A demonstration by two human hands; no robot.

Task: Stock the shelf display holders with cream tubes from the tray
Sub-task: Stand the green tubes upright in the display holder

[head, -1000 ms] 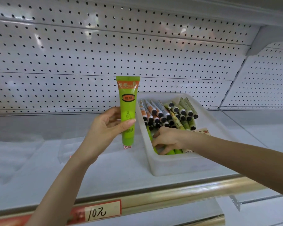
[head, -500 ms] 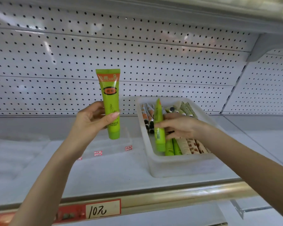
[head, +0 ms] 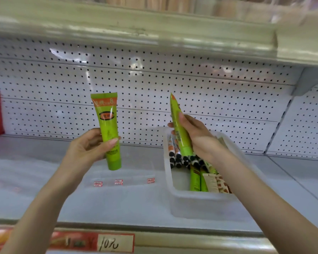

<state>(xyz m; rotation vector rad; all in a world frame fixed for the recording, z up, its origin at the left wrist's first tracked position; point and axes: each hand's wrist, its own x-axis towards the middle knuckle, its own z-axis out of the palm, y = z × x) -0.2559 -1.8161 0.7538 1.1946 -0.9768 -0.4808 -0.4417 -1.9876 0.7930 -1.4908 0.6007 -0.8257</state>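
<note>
Left hand (head: 89, 147) fingers wrapped round an upright green cream tube (head: 108, 131); right hand (head: 196, 136) fingers clamped on a second green tube (head: 179, 129) above the white tray (head: 196, 204).

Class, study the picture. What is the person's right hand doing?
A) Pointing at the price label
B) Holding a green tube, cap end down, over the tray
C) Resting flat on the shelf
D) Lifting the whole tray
B: the right hand has its fingers curled round a green tube, cap pointing down, raised over the white tray of tubes.
</note>
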